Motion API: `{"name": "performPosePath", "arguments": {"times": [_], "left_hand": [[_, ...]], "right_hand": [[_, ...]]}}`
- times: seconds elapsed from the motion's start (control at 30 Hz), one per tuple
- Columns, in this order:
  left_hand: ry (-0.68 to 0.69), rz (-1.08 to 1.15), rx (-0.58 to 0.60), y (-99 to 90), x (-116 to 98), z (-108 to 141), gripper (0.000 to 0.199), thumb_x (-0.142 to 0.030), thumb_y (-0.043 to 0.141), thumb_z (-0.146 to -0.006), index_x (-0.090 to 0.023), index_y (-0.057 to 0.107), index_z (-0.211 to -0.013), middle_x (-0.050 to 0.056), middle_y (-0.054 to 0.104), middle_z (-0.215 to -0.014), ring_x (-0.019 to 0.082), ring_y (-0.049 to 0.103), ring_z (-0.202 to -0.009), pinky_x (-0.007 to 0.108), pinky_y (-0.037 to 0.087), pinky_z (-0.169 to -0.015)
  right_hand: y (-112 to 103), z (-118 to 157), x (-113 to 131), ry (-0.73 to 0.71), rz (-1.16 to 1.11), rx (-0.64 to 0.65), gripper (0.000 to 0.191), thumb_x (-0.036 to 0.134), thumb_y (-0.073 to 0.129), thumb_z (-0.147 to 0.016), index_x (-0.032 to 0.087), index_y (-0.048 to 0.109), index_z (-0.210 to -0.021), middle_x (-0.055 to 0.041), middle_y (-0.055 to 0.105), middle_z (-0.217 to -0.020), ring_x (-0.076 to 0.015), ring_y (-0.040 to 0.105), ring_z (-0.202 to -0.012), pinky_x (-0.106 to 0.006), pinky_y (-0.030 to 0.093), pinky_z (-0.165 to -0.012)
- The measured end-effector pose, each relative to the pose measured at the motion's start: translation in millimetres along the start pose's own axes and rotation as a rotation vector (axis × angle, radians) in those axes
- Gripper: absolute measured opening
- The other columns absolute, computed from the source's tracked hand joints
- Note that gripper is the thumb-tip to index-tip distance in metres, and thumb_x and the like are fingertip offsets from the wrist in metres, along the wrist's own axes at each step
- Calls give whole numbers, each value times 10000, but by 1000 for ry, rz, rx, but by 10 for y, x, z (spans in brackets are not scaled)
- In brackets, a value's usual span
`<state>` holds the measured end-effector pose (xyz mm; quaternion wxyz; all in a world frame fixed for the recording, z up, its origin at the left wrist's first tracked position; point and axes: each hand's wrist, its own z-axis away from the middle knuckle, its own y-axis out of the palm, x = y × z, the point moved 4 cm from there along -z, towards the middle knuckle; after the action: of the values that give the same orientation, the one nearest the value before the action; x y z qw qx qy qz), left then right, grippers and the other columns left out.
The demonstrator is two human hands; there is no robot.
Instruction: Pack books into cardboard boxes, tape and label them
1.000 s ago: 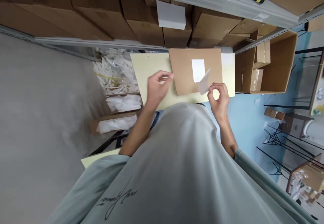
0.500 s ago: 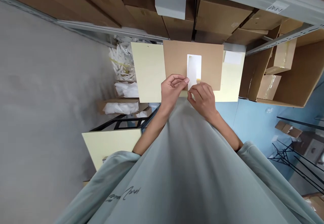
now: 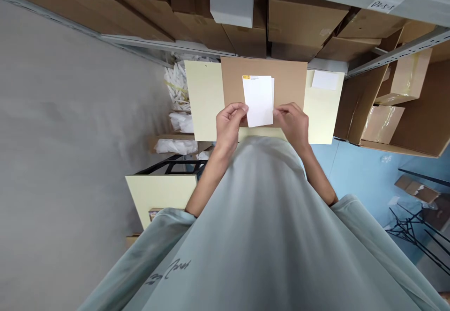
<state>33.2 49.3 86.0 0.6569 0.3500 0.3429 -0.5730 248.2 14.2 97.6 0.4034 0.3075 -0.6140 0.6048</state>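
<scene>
A white card (image 3: 259, 101) with a small yellow mark at its top left lies over the brown cardboard sheet (image 3: 290, 79); the edge of another white piece shows behind its right side. My left hand (image 3: 229, 123) pinches the card's left edge between thumb and fingers. At the right edge, my right hand (image 3: 292, 122) has its fingers pressed together on the white piece there. Under the cardboard is the pale yellow tabletop (image 3: 204, 100).
Cardboard boxes (image 3: 304, 20) fill the grey shelf behind the table. A white slip (image 3: 324, 80) lies on the tabletop's right part. An open carton (image 3: 420, 109) stands at the right, bagged white items (image 3: 177, 146) at the left.
The folded-looking white piece now shows as a broad card with a yellow mark. My right hand has moved right, away from my left hand, which shifted slightly left.
</scene>
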Motion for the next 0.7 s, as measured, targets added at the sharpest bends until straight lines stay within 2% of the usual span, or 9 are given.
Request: {"name": "performPosePath", "arguments": {"times": [0.07, 0.17, 0.33, 0.57, 0.7], "left_hand": [[0, -3, 28, -17, -24, -6, 412, -546, 925, -752, -244, 658, -841, 9, 703, -854, 166, 682, -787, 287, 564, -714], [6, -7, 83, -36, -53, -22, 403, -532, 939, -769, -243, 668, -842, 11, 704, -839, 175, 686, -798, 289, 563, -712], [71, -29, 157, -80, -31, -171, 422, -543, 997, -802, -238, 710, -851, 14, 718, -820, 181, 712, -811, 289, 601, -738], [300, -99, 201, -57, -5, -645, 576, -755, 971, -856, -251, 730, -991, 35, 757, -892, 253, 807, -947, 360, 678, -810], [404, -143, 243, 22, -50, -811, 488, -702, 922, -945, -263, 720, -1019, 35, 753, -960, 261, 820, -1015, 382, 692, -863]], "right_hand": [[-43, -77, -100, 97, -142, -13, 144, 394, 792, -1069, 267, 846, -1029, -40, 833, -1059, -216, 762, -995, -415, 667, -983], [-21, -144, -172, 163, -327, 40, 163, 425, 863, -996, 262, 855, -985, -27, 843, -1040, -201, 769, -983, -396, 675, -989], [42, -193, -180, 176, -379, 76, 230, 466, 870, -980, 244, 829, -933, -18, 821, -984, -193, 758, -969, -382, 661, -979], [-28, -454, -163, 3, -312, 39, 355, 607, 815, -1047, 255, 798, -997, -17, 743, -1012, -205, 735, -1062, -394, 637, -1014], [-83, -589, -189, -79, -287, 6, 473, 732, 771, -1048, 260, 788, -1023, -12, 725, -1016, -208, 743, -1077, -415, 641, -1036]]}}
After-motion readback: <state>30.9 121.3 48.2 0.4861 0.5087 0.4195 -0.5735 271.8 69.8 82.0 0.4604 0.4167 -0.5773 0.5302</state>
